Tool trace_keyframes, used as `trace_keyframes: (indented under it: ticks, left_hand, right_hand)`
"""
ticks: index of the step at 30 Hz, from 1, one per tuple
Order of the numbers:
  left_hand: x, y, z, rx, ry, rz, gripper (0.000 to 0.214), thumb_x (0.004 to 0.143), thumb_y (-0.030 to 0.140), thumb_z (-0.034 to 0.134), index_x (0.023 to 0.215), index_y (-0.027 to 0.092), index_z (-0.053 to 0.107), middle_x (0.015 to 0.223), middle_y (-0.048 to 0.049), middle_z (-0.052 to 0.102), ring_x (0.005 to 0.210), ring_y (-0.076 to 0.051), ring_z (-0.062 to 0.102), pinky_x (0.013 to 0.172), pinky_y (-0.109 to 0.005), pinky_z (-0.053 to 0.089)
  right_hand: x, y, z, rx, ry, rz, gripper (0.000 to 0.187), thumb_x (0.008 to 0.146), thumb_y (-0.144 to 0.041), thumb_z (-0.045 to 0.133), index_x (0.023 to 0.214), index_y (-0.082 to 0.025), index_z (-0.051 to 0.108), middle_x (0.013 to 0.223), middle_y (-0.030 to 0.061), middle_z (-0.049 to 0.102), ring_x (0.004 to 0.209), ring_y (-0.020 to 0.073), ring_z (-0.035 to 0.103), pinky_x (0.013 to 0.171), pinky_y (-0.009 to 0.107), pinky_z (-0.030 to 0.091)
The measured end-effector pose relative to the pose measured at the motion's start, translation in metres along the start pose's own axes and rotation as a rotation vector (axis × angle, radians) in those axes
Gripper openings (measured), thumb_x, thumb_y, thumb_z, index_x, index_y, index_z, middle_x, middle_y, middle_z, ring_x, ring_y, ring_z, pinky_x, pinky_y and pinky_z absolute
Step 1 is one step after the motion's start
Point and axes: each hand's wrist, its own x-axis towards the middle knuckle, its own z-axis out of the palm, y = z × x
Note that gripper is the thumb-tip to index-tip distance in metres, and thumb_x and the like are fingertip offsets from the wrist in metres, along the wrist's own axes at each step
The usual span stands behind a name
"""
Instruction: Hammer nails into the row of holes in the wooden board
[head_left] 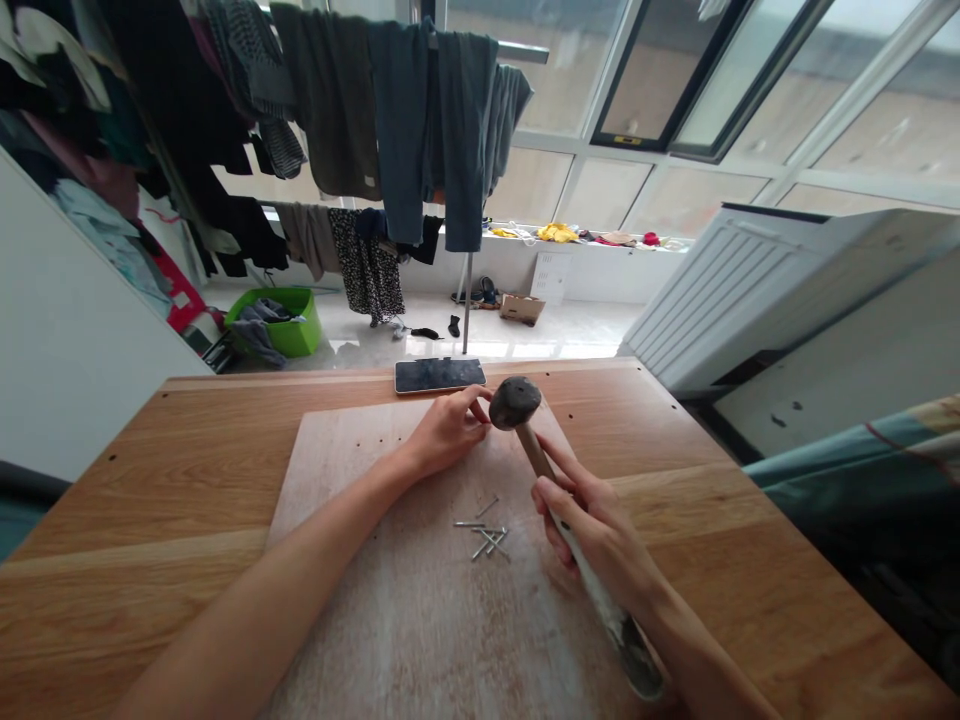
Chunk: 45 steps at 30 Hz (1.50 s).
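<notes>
My right hand [592, 520] is shut around the long wooden handle of a mallet [581, 540], whose dark, rounded head [514, 402] is raised just above the far part of the board. My left hand [448, 430] rests on the pale wooden board [390, 600], its fingertips pinched close beside the mallet head. Whether they hold something small is hidden. Between my hands lies a small pile of several steel nails [484, 535], loose on the board.
The board lies on a wooden table [637, 425]. A smartphone [440, 375] lies face up at the far table edge. Beyond the table are a hanging rack of clothes, a green basket [274, 322], and a white radiator-like unit [750, 290] at right.
</notes>
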Motion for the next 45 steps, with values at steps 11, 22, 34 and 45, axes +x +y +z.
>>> trace_keyframes:
  ticks: [11, 22, 34, 45]
  left_hand:
    - [-0.003, -0.001, 0.001, 0.028, -0.022, -0.017, 0.041, 0.078, 0.009, 0.068, 0.117, 0.018, 0.060, 0.095, -0.0030, 0.072, 0.085, -0.017, 0.069, 0.081, -0.031, 0.055]
    - [-0.019, 0.072, -0.015, 0.395, -0.517, 0.081, 0.018, 0.073, 0.023, 0.072, 0.078, 0.022, 0.054, 0.069, -0.0009, 0.061, 0.059, -0.018, 0.056, 0.052, -0.030, 0.040]
    - [-0.026, 0.069, -0.013, 0.438, -0.501, 0.166, 0.019, 0.070, 0.002, 0.060, 0.073, 0.021, 0.055, 0.070, -0.0027, 0.064, 0.062, -0.020, 0.062, 0.058, -0.030, 0.047]
    - [-0.009, -0.008, -0.040, -0.157, -0.049, -0.188, 0.011, 0.082, 0.025, 0.066, 0.087, 0.016, 0.066, 0.083, -0.0025, 0.070, 0.071, -0.012, 0.064, 0.066, -0.025, 0.054]
  right_hand:
    - [0.002, 0.001, -0.002, 0.048, 0.051, -0.015, 0.066, 0.094, -0.044, 0.061, 0.156, -0.032, 0.041, 0.072, -0.0065, 0.053, 0.038, 0.0049, 0.044, 0.030, 0.015, 0.038]
    - [0.008, 0.004, -0.006, 0.067, 0.163, -0.003, 0.075, 0.089, -0.046, 0.066, 0.157, -0.030, 0.038, 0.072, -0.0072, 0.055, 0.037, 0.0057, 0.042, 0.028, 0.017, 0.039]
    - [0.007, 0.004, -0.003, 0.062, 0.190, -0.036, 0.078, 0.087, -0.048, 0.068, 0.157, -0.027, 0.039, 0.072, -0.0070, 0.055, 0.037, 0.0060, 0.042, 0.029, 0.019, 0.041]
    - [0.004, 0.005, 0.000, 0.068, 0.160, -0.041, 0.071, 0.091, -0.045, 0.065, 0.155, -0.029, 0.041, 0.071, -0.0069, 0.054, 0.038, 0.0054, 0.041, 0.030, 0.018, 0.040]
